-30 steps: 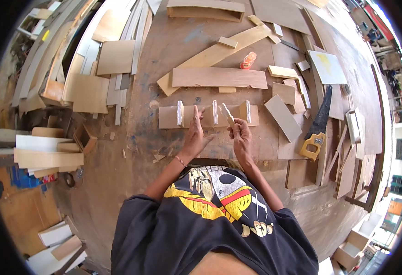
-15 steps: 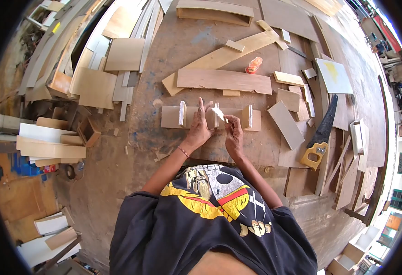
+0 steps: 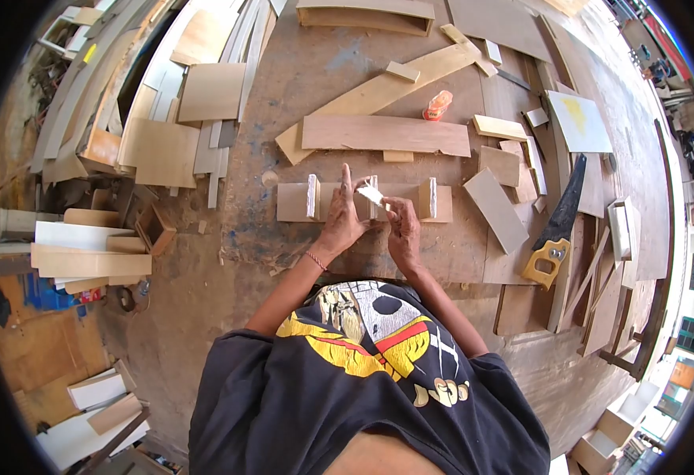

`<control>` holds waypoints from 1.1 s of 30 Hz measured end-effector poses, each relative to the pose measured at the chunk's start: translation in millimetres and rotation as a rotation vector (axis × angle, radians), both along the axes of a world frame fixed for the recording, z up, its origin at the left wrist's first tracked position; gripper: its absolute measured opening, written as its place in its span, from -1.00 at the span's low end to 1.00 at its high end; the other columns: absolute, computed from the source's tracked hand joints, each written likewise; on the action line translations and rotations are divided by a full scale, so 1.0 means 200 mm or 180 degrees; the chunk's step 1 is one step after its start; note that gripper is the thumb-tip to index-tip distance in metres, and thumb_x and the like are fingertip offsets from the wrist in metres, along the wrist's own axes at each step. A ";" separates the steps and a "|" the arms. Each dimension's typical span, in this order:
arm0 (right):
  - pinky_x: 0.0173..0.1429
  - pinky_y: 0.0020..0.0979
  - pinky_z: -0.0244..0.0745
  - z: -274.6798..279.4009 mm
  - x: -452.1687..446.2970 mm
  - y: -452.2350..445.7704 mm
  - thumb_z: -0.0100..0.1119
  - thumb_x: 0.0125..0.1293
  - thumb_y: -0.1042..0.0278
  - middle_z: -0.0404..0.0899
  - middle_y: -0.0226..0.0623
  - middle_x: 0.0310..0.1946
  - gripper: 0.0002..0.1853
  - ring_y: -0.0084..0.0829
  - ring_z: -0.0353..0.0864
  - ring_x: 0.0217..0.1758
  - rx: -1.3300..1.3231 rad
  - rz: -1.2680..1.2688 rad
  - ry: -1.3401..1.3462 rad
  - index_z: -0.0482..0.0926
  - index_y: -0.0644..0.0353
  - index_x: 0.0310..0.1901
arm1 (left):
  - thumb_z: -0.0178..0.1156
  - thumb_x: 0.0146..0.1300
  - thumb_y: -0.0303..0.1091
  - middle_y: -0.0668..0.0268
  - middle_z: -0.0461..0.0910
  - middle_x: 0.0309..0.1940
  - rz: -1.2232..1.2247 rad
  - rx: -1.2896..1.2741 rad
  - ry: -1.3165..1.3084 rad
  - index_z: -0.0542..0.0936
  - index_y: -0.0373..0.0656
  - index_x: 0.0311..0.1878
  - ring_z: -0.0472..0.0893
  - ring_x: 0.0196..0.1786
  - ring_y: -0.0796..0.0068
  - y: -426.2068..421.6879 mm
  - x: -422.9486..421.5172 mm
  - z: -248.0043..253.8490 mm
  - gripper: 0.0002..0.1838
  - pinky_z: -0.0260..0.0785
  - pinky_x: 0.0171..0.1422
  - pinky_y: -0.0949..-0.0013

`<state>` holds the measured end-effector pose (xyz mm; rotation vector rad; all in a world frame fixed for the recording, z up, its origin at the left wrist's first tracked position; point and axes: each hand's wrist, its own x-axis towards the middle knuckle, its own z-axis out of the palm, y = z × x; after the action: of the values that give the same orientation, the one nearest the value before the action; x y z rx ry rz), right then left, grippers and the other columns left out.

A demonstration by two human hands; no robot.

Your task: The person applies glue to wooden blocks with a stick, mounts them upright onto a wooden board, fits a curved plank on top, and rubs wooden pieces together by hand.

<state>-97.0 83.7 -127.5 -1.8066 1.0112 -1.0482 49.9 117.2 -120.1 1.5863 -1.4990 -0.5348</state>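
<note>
A flat wooden board lies before me with three small upright pieces on it, their top edges coated white. My left hand is beside the middle upright, its fingers apart and holding nothing I can see. My right hand pinches a small stick whose tip is covered in white paste, over the middle upright. The left upright and the right upright stand untouched at either side.
Behind the board lie a reddish plank, a long diagonal board and an orange-and-white container. To the right are a handsaw and wood offcuts. More boards are stacked at left.
My right hand has moved left and brought the white-tipped stick over the middle upright. My left hand has shifted slightly right, closer to that upright.
</note>
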 end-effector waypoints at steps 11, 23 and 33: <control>-0.01 -0.24 0.43 -0.03 -0.05 0.00 -0.04 0.15 0.79 0.53 -0.12 -0.19 -0.64 -0.08 0.53 -0.07 -0.0069 -0.0101 0.0141 0.49 0.21 -0.05 | 0.57 -0.32 -0.38 0.20 0.43 0.18 -0.0021 0.0186 0.0002 -0.37 -0.35 0.45 0.38 0.16 0.10 -0.01 0.02 0.00 0.44 0.12 0.36 0.16; -0.05 -0.17 0.42 0.02 -0.11 0.08 -0.03 0.20 0.73 0.53 -0.09 -0.14 -0.66 -0.01 0.51 -0.07 0.0093 -0.0410 0.0584 0.50 0.13 -0.04 | 0.56 -0.30 -0.38 0.24 0.43 0.19 -0.0023 0.0267 -0.0073 -0.37 -0.36 0.45 0.39 0.14 0.11 -0.01 0.02 0.01 0.43 0.15 0.30 0.15; -0.35 -0.40 0.38 0.13 -0.10 0.12 0.00 0.39 0.45 0.52 -0.21 -0.48 -0.85 -0.43 0.45 -0.47 0.0953 -0.0782 0.0392 0.49 0.21 -0.07 | 0.55 -0.28 -0.39 0.20 0.42 0.20 -0.0084 0.0246 -0.0069 -0.38 -0.36 0.45 0.38 0.14 0.10 -0.01 0.02 0.02 0.42 0.15 0.32 0.16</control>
<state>-117.9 107.9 -101.5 -1.5437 1.4134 -0.8797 53.6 115.5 -115.1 1.6382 -1.5338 -0.5987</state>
